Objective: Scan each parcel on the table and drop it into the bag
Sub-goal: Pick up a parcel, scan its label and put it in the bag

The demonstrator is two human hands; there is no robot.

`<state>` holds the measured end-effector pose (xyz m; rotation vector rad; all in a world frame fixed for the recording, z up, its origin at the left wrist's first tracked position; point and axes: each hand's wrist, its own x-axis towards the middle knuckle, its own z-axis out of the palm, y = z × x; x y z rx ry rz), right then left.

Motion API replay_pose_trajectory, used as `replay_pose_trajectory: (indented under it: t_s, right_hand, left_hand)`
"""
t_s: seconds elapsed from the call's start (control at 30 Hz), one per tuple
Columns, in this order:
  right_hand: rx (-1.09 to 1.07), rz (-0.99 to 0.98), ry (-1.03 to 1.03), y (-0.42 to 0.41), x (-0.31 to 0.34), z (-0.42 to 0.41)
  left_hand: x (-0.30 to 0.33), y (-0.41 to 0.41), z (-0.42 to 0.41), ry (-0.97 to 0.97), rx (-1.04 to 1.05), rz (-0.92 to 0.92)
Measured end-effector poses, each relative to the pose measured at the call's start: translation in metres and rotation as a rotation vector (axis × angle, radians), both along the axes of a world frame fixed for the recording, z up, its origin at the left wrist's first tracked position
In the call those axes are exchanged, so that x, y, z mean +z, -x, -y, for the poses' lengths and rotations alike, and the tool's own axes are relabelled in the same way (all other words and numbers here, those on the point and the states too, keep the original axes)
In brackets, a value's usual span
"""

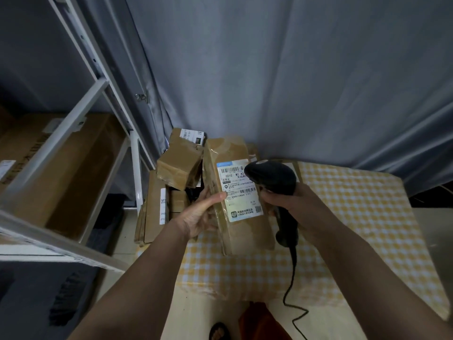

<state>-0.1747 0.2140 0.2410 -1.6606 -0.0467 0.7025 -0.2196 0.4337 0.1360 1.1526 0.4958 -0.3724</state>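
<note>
My left hand (199, 214) grips the left edge of a brown taped cardboard parcel (245, 231), held tilted above the table with its white shipping label facing up. My right hand (289, 202) is closed around a black corded barcode scanner (272, 179), whose head hovers over the upper right part of that label. The scanner's cable hangs down off the table's front edge. Left of the table lies a pile of several other brown parcels (180, 168), stacked unevenly; I cannot make out a bag around them.
The table (355, 217) wears a yellow and white checked cloth. A white metal shelf rack (81, 114) with a large cardboard box (68, 168) stands at the left. Grey curtain fabric hangs behind. A sandalled foot shows at the bottom.
</note>
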Motion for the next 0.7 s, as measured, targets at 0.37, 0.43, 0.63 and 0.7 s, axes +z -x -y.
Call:
replay_pose_trajectory:
  t_s: [0.37,0.43,0.63,0.7]
  right_hand:
    - [-0.365,-0.083,-0.125,0.020,-0.026,0.037]
    - [-0.420,-0.087,-0.135,0.025,-0.026,0.051]
    - [-0.548,-0.073,-0.167,0.030,-0.018,0.106]
    - [-0.594,-0.069,-0.189,0.029,-0.015,0.129]
  left_hand:
    - [0.015,-0.011,0.042,-0.039,-0.242,0.009]
    - [0.014,-0.015,0.056,-0.053,-0.266,-0.003]
    - [0.027,-0.035,0.111,-0.104,-0.383,0.013]
    - [0.029,-0.045,0.135,-0.099,-0.401,0.019]
